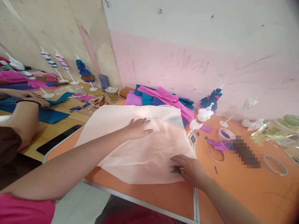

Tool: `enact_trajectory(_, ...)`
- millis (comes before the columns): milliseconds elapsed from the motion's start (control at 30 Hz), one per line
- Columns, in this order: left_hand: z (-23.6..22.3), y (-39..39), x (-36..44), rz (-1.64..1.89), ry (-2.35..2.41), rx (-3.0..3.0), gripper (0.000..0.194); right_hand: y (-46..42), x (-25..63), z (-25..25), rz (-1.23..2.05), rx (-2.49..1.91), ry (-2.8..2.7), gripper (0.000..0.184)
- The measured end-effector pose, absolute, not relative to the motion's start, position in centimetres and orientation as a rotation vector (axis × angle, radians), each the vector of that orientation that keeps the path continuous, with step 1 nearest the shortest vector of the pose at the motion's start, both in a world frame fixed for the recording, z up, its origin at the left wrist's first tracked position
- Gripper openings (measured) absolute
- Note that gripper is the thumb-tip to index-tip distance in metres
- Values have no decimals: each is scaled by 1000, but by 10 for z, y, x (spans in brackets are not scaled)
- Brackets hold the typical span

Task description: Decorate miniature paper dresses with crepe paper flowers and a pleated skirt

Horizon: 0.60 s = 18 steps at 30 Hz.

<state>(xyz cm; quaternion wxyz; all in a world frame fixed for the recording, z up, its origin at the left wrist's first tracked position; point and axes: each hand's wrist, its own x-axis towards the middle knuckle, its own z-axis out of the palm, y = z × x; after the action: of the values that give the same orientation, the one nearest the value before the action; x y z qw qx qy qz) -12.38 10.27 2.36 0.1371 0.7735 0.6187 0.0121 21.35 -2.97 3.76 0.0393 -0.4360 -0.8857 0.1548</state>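
Note:
A large, creased white sheet, thin like paper or cloth, lies over the orange table. My left hand rests on its upper middle, palm down with the fingers stretched out. Near the sheet's lower right edge is my right hand, its fingers reaching left over the sheet and apart. A dark, blurred patch and a small gold-coloured spot show by those fingers; I cannot make out what they are. Just beyond the sheet's right edge, a small white figure on a stand leans at a tilt.
Folded pink, purple and teal material lies along the wall. Rolls of tape, a clear ring and purple scraps are at right. At left, another person's hand works beside teal material, dressed figures and pliers.

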Motion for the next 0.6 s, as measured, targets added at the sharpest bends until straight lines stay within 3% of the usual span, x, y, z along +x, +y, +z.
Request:
enact_trajectory(67,14,120,-109,-27,1776,2185,84,-26,204,43,407,-1427,-2582,58)
enact_trajectory(367,-3,184,-94,93,2009,2160,91,-13,185,34,82,-1588,-2606,62)
enact_trajectory(600,9,188,-91,224,2027,2313,77,-4,219,25,201,-1734,-2597,28)
